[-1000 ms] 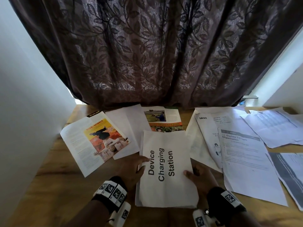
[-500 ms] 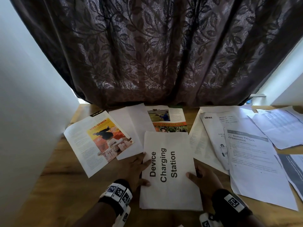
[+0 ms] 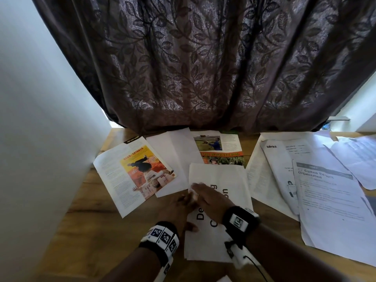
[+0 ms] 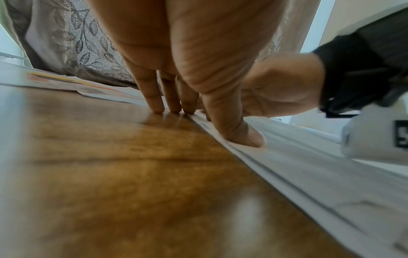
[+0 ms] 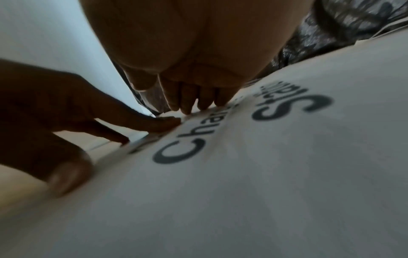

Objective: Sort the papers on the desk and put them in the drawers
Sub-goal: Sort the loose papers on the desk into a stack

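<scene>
A stack of white sheets headed "Device Charging Station" point(image 3: 223, 237) lies on the wooden desk point(image 3: 81, 231) in front of me. My left hand point(image 3: 187, 212) sits at the stack's left edge. In the left wrist view its straight fingers point(image 4: 154, 103) touch the desk and its thumb point(image 4: 240, 134) presses the stack's edge point(image 4: 287, 157). My right hand point(image 3: 203, 195) reaches across the stack, straight fingertips point(image 5: 187, 106) on the top sheet point(image 5: 287, 174) near its left edge, close to the left hand. No drawer is in view.
Loose papers cover the back of the desk: an orange magazine page point(image 3: 132, 171), a blank sheet point(image 3: 173, 157), a wrestling page point(image 3: 219, 147), a "blinkit" sheet point(image 3: 284, 165), a "Curtain Tie-back Organization" sheet point(image 3: 333, 204). A dark curtain point(image 3: 203, 68) hangs behind; a white wall point(image 3: 40, 139) stands at left.
My right hand left the stack's right edge and crossed over it to the left edge beside the left hand. The left hand stayed at the left edge.
</scene>
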`<state>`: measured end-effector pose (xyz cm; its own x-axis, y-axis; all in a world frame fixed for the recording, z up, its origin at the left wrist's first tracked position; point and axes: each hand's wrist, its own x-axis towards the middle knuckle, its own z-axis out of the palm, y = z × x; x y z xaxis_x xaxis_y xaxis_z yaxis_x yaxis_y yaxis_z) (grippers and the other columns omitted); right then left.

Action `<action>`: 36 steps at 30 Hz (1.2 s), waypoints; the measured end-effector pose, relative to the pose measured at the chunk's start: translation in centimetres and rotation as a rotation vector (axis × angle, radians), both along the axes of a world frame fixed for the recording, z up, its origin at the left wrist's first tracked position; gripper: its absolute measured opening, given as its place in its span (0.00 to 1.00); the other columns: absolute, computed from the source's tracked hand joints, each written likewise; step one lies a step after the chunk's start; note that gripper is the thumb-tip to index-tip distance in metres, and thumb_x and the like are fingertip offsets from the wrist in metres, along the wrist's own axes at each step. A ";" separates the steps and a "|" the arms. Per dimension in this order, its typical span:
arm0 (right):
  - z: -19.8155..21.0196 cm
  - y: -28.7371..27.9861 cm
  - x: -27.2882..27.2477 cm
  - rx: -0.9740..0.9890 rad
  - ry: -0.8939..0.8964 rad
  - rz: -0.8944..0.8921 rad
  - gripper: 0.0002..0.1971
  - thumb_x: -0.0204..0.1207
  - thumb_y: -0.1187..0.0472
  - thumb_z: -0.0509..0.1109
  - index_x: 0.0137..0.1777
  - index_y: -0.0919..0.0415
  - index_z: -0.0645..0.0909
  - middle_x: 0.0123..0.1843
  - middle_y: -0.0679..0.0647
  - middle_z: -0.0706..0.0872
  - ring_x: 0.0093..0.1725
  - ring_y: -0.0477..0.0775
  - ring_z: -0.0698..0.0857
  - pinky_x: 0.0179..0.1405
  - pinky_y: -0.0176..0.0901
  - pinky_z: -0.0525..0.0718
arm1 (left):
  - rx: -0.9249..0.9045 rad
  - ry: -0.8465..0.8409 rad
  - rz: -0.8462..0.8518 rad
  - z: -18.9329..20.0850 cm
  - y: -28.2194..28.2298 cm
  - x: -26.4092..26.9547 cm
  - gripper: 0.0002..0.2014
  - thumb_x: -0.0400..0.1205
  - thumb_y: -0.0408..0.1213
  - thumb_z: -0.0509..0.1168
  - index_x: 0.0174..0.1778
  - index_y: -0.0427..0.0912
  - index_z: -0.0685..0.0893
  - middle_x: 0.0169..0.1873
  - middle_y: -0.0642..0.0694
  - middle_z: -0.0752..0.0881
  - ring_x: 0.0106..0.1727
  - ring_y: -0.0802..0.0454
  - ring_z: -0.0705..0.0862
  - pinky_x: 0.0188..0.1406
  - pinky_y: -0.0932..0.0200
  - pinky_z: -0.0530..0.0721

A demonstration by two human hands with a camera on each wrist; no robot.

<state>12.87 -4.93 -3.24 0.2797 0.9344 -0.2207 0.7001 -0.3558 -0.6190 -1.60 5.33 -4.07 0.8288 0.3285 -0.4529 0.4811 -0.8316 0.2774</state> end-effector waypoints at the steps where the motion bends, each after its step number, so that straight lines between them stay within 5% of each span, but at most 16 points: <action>1: -0.5 1.1 0.1 -0.035 -0.012 0.036 0.27 0.90 0.49 0.54 0.86 0.55 0.62 0.88 0.57 0.63 0.87 0.55 0.59 0.84 0.45 0.55 | 0.000 0.000 0.004 0.2 -0.1 0.1 0.43 0.76 0.57 0.71 0.84 0.58 0.57 0.86 0.51 0.52 0.85 0.44 0.48 0.84 0.45 0.51; 6: -3.0 1.9 5.0 -0.199 -0.222 0.049 0.36 0.88 0.40 0.47 0.89 0.53 0.37 0.90 0.52 0.39 0.89 0.54 0.40 0.86 0.52 0.40 | 0.027 0.046 -0.005 0.2 0.0 0.1 0.45 0.77 0.56 0.70 0.85 0.60 0.51 0.86 0.52 0.42 0.86 0.44 0.44 0.84 0.47 0.47; 12: -2.7 -1.7 11.6 -0.394 -0.368 -0.073 0.47 0.81 0.28 0.47 0.88 0.55 0.31 0.90 0.52 0.32 0.88 0.54 0.34 0.87 0.58 0.40 | -0.022 0.042 0.033 -0.6 0.0 0.0 0.46 0.77 0.55 0.71 0.85 0.60 0.48 0.86 0.50 0.41 0.86 0.44 0.40 0.84 0.47 0.42; 22: -1.8 -3.8 0.3 -0.289 -0.337 0.312 0.67 0.66 0.17 0.61 0.87 0.58 0.28 0.85 0.53 0.23 0.86 0.57 0.27 0.85 0.58 0.31 | 0.038 0.016 -0.002 -1.1 0.2 0.0 0.46 0.75 0.59 0.70 0.85 0.60 0.50 0.86 0.49 0.43 0.86 0.43 0.45 0.86 0.46 0.48; 28: -1.6 -9.7 3.2 -0.414 -0.363 0.180 0.74 0.56 0.10 0.58 0.84 0.54 0.21 0.84 0.50 0.19 0.84 0.54 0.23 0.84 0.60 0.28 | 0.013 -0.014 0.004 -0.1 -0.1 -0.2 0.46 0.77 0.60 0.68 0.85 0.57 0.49 0.86 0.50 0.41 0.86 0.45 0.42 0.84 0.49 0.42; 33: -1.2 -12.1 5.3 -0.439 -0.306 0.090 0.75 0.53 0.10 0.61 0.84 0.52 0.21 0.84 0.46 0.20 0.84 0.52 0.23 0.84 0.58 0.27 | 0.052 0.041 -0.078 -0.2 -0.3 -1.1 0.67 0.58 0.75 0.71 0.85 0.57 0.37 0.82 0.53 0.30 0.84 0.49 0.33 0.82 0.46 0.36; 36: -1.3 -11.9 5.2 -0.426 -0.309 0.085 0.75 0.53 0.10 0.60 0.84 0.52 0.21 0.85 0.47 0.21 0.84 0.52 0.24 0.85 0.61 0.29 | 0.061 0.084 -0.123 -0.3 -0.3 -1.6 0.78 0.42 0.81 0.62 0.82 0.55 0.28 0.75 0.52 0.19 0.82 0.49 0.27 0.79 0.47 0.31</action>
<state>18.06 -16.87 -4.56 0.3187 0.8023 -0.5047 0.8643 -0.4646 -0.1928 -3.24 4.99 -4.41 0.8247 0.2553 -0.5046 0.3936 -0.8998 0.1880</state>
